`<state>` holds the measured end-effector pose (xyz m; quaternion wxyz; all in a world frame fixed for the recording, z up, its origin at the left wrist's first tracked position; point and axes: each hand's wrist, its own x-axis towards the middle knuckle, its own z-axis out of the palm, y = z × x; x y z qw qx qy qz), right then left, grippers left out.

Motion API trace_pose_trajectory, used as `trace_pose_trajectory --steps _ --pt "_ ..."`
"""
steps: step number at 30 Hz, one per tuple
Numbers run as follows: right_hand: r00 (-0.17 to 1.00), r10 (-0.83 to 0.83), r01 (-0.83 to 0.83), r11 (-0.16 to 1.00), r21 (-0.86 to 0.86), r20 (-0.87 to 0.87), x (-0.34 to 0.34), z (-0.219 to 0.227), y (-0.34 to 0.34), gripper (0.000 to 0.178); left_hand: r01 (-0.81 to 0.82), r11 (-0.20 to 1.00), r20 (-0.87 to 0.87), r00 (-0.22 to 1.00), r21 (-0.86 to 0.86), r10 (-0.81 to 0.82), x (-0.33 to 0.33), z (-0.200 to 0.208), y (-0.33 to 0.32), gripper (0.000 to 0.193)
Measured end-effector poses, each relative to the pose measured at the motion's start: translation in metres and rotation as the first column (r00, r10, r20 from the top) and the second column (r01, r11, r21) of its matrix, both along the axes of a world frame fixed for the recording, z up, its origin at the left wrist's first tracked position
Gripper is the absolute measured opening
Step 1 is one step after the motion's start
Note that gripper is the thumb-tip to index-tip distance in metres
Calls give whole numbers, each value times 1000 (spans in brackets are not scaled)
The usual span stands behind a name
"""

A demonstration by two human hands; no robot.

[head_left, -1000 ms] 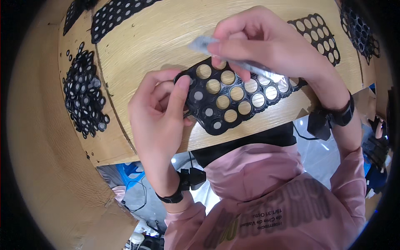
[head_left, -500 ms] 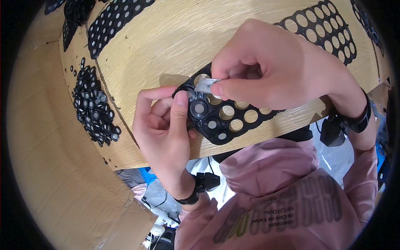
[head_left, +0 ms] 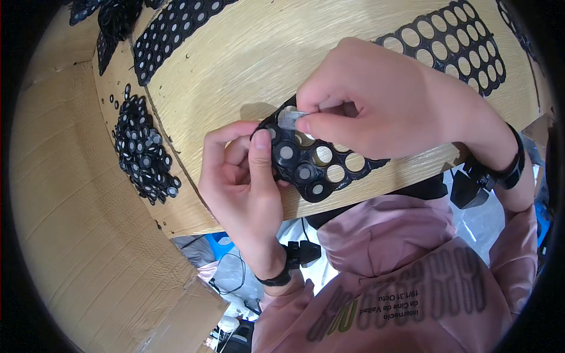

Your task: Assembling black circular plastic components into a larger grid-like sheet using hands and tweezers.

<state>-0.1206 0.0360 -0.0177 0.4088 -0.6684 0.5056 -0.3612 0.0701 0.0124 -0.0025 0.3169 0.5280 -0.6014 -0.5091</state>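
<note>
My left hand [head_left: 244, 188] is closed on the left end of a black sheet of round holes [head_left: 326, 189], its thumb pressed on top. Some holes at that end have grey-centred round pieces in them, among them a larger black disc [head_left: 286, 153]. Between thumb and bent fingers, my right hand [head_left: 376, 100] pinches a small flat silver-grey blade-like piece [head_left: 288, 120]. This piece lies over the sheet's upper left part, just right of my left thumb. My right hand hides part of the sheet, and the blade's far end is covered by my fingers.
A heap of small black rings and discs [head_left: 144, 156] lies on the left of the wooden table [head_left: 235, 65]. Behind it is a black sheet with filled grey spots [head_left: 176, 29]. A black sheet with open holes [head_left: 441, 50] lies far right. Cardboard [head_left: 88, 223] borders the left.
The whole view has shifted a little, so table things sit slightly further right. The silver-grey piece has tilted slightly over the sheet; both grips are unchanged.
</note>
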Motion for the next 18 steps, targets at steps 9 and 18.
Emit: trace_pose_trajectory --steps 9,18 --pt "997 -33 25 994 -103 -72 3 -2 2 28 27 997 99 995 -72 -20 -11 6 3 7" --pt "998 -57 55 987 -151 -9 1 -3 2 28 68 990 188 981 -125 -44 -7 10 2 10"
